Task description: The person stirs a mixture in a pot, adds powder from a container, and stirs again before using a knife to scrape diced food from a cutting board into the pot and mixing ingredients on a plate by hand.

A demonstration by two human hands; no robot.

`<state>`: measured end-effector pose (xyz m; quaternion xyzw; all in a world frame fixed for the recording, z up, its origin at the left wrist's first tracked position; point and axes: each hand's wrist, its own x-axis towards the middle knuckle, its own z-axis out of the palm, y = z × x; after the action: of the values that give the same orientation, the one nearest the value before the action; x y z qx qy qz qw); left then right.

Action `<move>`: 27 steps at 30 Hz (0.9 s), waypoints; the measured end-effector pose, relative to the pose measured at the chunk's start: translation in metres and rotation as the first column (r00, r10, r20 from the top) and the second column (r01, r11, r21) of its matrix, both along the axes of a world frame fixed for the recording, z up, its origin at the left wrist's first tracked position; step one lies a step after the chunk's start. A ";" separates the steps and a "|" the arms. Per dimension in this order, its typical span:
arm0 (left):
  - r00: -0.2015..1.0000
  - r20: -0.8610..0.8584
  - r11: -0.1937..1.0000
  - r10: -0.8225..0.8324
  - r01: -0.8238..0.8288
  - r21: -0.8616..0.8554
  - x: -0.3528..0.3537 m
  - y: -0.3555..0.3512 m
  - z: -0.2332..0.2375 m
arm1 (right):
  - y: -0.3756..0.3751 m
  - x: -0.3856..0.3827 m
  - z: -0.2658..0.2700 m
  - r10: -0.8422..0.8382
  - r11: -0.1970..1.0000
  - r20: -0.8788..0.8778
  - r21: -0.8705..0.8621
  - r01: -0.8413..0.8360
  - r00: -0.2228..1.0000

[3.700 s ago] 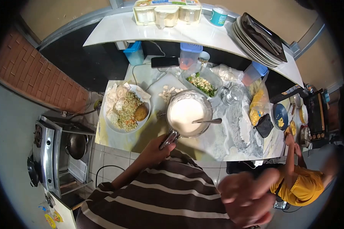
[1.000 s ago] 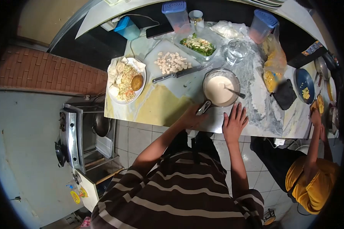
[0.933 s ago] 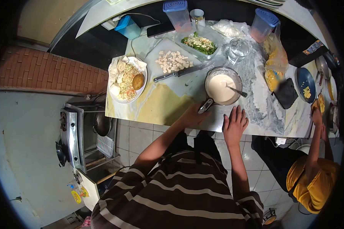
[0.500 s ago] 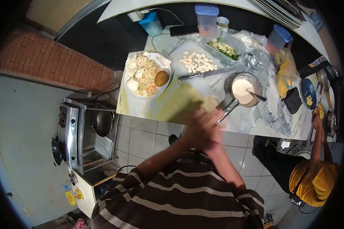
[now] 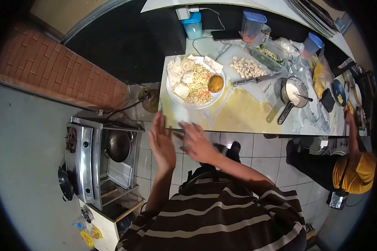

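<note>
Fingers spread, my left hand (image 5: pixel 162 144) is raised just off the counter's front edge, holding nothing. My right hand (image 5: pixel 198 143) is beside it, also open and bare, its fingers a little blurred. Nearest to both is a white plate (image 5: pixel 192 105) with chopped vegetables (image 5: pixel 202 79), pale chunks (image 5: pixel 181 90) and a whole brown potato (image 5: pixel 215 83). Farther right, a knife (image 5: pixel 255 79) lies by diced pale cubes (image 5: pixel 247 67) on a cutting board (image 5: pixel 255 93). A saucepan (image 5: pixel 285 109) of creamy batter (image 5: pixel 294 92) has a spoon in it.
A glass container of greens (image 5: pixel 269 54), lidded plastic tubs (image 5: pixel 253 26) and a phone (image 5: pixel 226 35) stand along the back. Left is a metal gas stove (image 5: pixel 86 161) with a wok (image 5: pixel 118 145) on its shelf. At far right a person in a yellow shirt (image 5: pixel 354 172) works near a pan (image 5: pixel 338 92).
My hands were together near the saucepan handle; now they are apart and farther left, before the plate. My view has turned to the left.
</note>
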<state>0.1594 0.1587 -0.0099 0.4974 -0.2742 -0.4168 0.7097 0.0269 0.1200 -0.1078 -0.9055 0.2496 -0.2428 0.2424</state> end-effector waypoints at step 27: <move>0.687 0.516 0.858 -0.511 0.442 0.261 -0.141 -0.169 -0.100 | -0.151 -0.394 0.060 -0.845 0.354 0.532 0.472 0.807 0.060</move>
<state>0.0183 -0.0099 -0.1104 0.5500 -0.5681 -0.4342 0.4316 -0.3667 -0.0314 -0.0481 -0.4179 0.6084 -0.6562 0.1567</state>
